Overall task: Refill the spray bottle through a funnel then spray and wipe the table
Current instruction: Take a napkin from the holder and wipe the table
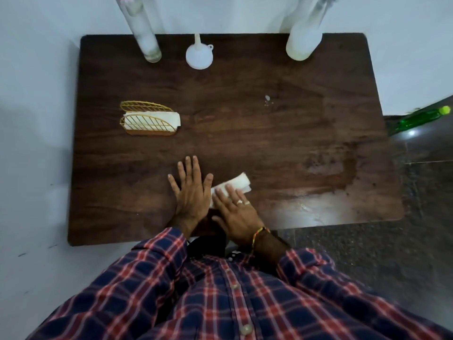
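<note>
At the near edge of the dark wood desk (245, 123), the right grip (236, 213) lies flat, fingers straight, pressing down on a folded white tissue (239, 184); the tissue's far end sticks out beyond the fingertips, toward the right, while its near end is hidden under the palm. Two rings sit on that grip's fingers and a thread band circles the wrist. The left grip (192, 190) rests just beside it, palm down on the bare wood with fingers spread and straight, holding nothing; its thumb side touches the tissue's left edge. To the right of the tissue the desk surface shows a wet, glossy patch (326, 182). At the far edge stand a white spray bottle (305, 33) on the right and a tall clear bottle (143, 28) on the left, well apart from both grips, with a white funnel (199, 55) lying between them. A gold wire napkin holder (148, 119) with white napkins stands left of centre. A green bottle (421, 120) lies off the desk's right side.
</note>
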